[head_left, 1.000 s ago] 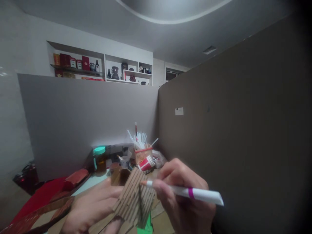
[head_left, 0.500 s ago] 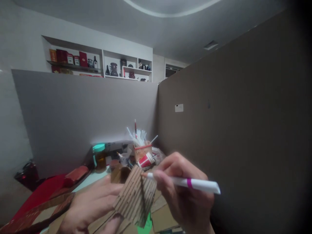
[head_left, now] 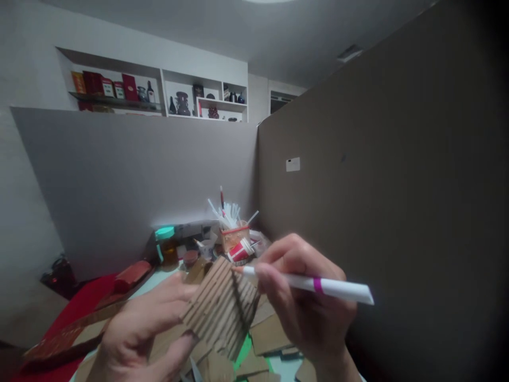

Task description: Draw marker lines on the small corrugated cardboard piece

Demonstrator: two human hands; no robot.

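Observation:
My left hand point(head_left: 149, 323) grips a piece of corrugated cardboard point(head_left: 222, 313) by its left edge, thumb below and fingers behind. The ridged face of the cardboard is turned up toward me, tilted. My right hand point(head_left: 308, 297) is closed around a white marker point(head_left: 345, 289) with a purple band and an orange-brown tip. That tip meets the cardboard near its upper edge, or hovers just over it; I cannot tell which. A dark stripe, perhaps a shadow, runs down the ridges from the tip.
Flat cardboard pieces point(head_left: 270, 335) lie below the hands, beside something bright green point(head_left: 244, 353). Behind stand a teal-lidded bottle point(head_left: 167, 249), a box of white straws point(head_left: 235, 237) and a tipped red-and-white cup point(head_left: 239, 251). Grey partitions point(head_left: 139, 164) close off the back and right.
The camera view has tipped down slightly, so more of the tabletop shows. Both hands keep their grips, and the marker tip stays near the cardboard's upper edge.

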